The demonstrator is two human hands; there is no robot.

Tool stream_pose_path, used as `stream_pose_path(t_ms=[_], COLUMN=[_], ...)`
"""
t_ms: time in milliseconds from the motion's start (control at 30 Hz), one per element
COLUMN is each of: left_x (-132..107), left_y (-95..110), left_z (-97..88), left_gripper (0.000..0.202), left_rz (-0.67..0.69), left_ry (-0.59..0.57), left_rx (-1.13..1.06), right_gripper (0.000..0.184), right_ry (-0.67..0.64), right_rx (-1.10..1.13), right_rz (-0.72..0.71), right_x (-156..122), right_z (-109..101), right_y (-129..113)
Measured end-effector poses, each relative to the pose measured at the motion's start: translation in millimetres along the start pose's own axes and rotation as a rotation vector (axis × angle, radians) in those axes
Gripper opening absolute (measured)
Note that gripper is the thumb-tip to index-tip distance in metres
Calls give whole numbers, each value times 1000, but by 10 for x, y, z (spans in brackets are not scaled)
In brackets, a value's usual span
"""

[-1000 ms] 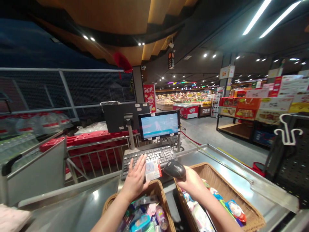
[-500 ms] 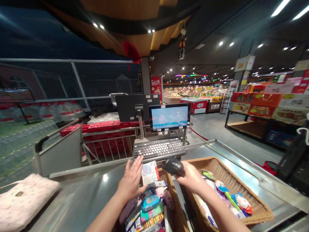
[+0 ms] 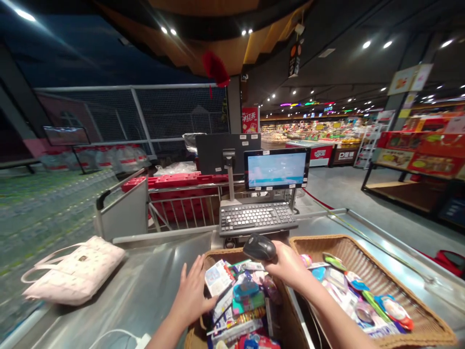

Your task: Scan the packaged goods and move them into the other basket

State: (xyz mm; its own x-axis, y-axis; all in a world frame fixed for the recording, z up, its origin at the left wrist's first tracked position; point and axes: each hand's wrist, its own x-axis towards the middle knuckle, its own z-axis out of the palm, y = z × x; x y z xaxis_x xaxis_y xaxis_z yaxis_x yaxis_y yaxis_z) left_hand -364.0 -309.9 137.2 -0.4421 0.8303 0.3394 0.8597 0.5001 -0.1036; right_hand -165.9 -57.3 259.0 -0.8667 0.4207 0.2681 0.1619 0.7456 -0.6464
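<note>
My left hand (image 3: pixel 191 293) is at the left rim of the nearer wicker basket (image 3: pixel 286 310), fingers stretched and spread, thumb apart. Just right of it, a white printed package (image 3: pixel 219 277) leans on the heap in that basket. A blue-topped pack (image 3: pixel 246 290) and several other colourful packages lie below it. Wrapped in my right hand (image 3: pixel 286 265) is a black handheld barcode scanner (image 3: pixel 259 247), its head pointing left above the basket's back edge. My right fingers are partly hidden behind the scanner.
A second wicker basket (image 3: pixel 432 322) with packaged goods stands at right on the metal counter (image 3: pixel 156 271). Behind are a keyboard (image 3: pixel 257 216) and a lit monitor (image 3: pixel 276 169). A pale handbag (image 3: pixel 78 271) lies at left, a white cable (image 3: pixel 116 332) in front.
The white package has gone down and left into the nearer basket, and my left hand has lowered beside it. My right hand still holds the scanner. The view has turned left.
</note>
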Motion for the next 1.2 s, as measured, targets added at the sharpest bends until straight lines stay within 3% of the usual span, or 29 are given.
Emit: stream_pose_path(t_ms=[200,333,467,600,733,967,1200], left_x=[11,244,678,1186,1655,2268,2586], left_y=[73,134,372,868,1532,2650,3410], left_z=[-92,-187,-275,-321,-248,82,558], left_gripper=[37,40,47,48,44,35,33], left_rz=[-4,-3,69,262,418,550,734], left_ry=[-30,-14,25,86,105,-102,-269], left_rx=[-28,-125,-191,-253,-309,-288,-186], right_gripper=[26,20,18,13,18,12,17], right_ry=[-3,23,62,157,242,324,373], right_rx=[22,21,13,-35,-35,-124,-116], right_rz=[-5,30,84,133,160,231,257], right_x=[-29,-108,-245,-449,-656,-903,-1020], right_z=[33,-74,-377,-801,-1216,-1716,-1966], right_y=[-78,52,226,399,613,1086,1474])
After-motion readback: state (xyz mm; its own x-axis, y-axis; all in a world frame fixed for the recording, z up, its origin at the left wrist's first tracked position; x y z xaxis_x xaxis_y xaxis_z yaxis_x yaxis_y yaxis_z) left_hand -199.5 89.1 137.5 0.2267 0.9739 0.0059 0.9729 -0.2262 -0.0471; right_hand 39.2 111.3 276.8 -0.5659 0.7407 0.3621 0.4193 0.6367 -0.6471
